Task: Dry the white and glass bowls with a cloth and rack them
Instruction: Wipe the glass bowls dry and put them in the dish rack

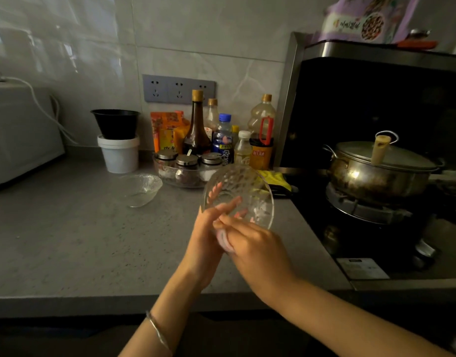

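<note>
At frame centre the left hand (209, 228) clamps fingers around the tilted dimpled glass bowl (238, 195), presenting its rim so the right hand (255, 249), fingers pinched on a pale cloth (224, 239), can wipe it.

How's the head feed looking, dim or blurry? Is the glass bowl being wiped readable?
Head view: dim and warm-tinted, the hood's recess nearly black; wide-angle bending at the edges; the bag on the hood is smeared. The held glass bowl reads by its facets, fingers showing through; the second glass bowl is faint against the counter.
</note>
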A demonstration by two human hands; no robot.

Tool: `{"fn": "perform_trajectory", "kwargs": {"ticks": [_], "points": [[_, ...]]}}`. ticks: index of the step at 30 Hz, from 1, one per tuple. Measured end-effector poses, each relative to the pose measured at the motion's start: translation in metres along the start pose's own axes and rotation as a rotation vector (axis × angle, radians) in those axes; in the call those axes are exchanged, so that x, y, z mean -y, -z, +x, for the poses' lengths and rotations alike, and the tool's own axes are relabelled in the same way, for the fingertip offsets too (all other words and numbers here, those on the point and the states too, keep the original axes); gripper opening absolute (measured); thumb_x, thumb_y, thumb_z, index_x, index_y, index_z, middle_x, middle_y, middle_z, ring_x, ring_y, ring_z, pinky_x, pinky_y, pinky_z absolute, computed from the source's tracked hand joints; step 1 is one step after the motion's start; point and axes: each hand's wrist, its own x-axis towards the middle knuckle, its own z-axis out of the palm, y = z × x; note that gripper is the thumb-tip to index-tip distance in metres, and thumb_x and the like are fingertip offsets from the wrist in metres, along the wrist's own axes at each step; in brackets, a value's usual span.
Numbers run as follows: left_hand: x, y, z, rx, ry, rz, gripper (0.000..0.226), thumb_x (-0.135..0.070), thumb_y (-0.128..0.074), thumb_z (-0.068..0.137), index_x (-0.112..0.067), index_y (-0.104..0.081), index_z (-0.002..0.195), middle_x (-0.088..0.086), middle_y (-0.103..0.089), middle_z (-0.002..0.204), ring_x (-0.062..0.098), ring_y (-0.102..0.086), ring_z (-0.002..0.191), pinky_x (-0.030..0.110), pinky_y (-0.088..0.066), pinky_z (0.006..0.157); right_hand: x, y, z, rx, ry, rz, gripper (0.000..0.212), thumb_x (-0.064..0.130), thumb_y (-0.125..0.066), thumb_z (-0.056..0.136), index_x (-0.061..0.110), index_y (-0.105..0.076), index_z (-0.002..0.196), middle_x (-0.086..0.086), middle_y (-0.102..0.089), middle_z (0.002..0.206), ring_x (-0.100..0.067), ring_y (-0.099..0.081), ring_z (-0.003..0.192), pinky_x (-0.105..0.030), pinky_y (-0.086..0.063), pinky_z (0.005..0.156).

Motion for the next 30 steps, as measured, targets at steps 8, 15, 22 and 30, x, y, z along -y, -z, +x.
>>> {"fn": "perform_trajectory", "kwargs": {"ticks": [8, 15, 22, 30], "points": [[-0.027, 0.03, 0.006, 0.145, 0.171, 0.174, 0.077, -0.053, -0.059, 0.064, -0.021, -0.052, 0.133, 0.023, -0.064, 0.12, 0.029, -0.066, 0.1, 0.041, -0.055, 0.086, -0.053, 0.036, 0.004, 0.219, 0.487, -0.377, 0.043, 0.01, -0.039, 0.082, 0.013, -0.073, 0.107, -0.005, -0.068, 0.119, -0.02, -0.066, 0.107, -0.035, -0.056, 0.086], [-0.004, 0.0, 0.002, 0.037, -0.009, 0.017, 0.06, -0.043, -0.053, 0.074, -0.028, -0.049, 0.133, 0.011, -0.066, 0.123, 0.026, -0.064, 0.111, 0.036, -0.054, 0.088, -0.004, 0.012, 0.008, 0.031, 0.145, -0.04, 0.028, 0.009, -0.065, 0.079, 0.005, -0.071, 0.106, -0.01, -0.069, 0.115, -0.019, -0.069, 0.099, -0.029, -0.058, 0.076], [-0.031, 0.027, 0.005, 0.143, 0.202, 0.194, 0.088, -0.066, -0.072, 0.058, -0.024, -0.052, 0.132, 0.019, -0.067, 0.117, 0.028, -0.066, 0.101, 0.041, -0.052, 0.09, -0.049, 0.033, 0.001, 0.242, 0.446, -0.353, 0.035, 0.008, -0.075, 0.071, 0.01, -0.073, 0.106, -0.006, -0.067, 0.12, -0.021, -0.066, 0.107, -0.034, -0.056, 0.086], [-0.004, -0.001, 0.003, 0.019, -0.018, 0.009, 0.065, -0.055, -0.067, 0.068, -0.037, -0.053, 0.129, 0.005, -0.063, 0.128, 0.026, -0.063, 0.114, 0.035, -0.056, 0.085, 0.001, 0.013, 0.006, 0.064, 0.014, 0.094, 0.038, 0.027, -0.043, 0.089, 0.009, -0.074, 0.104, -0.002, -0.069, 0.117, -0.015, -0.07, 0.093, -0.028, -0.058, 0.069]]}}
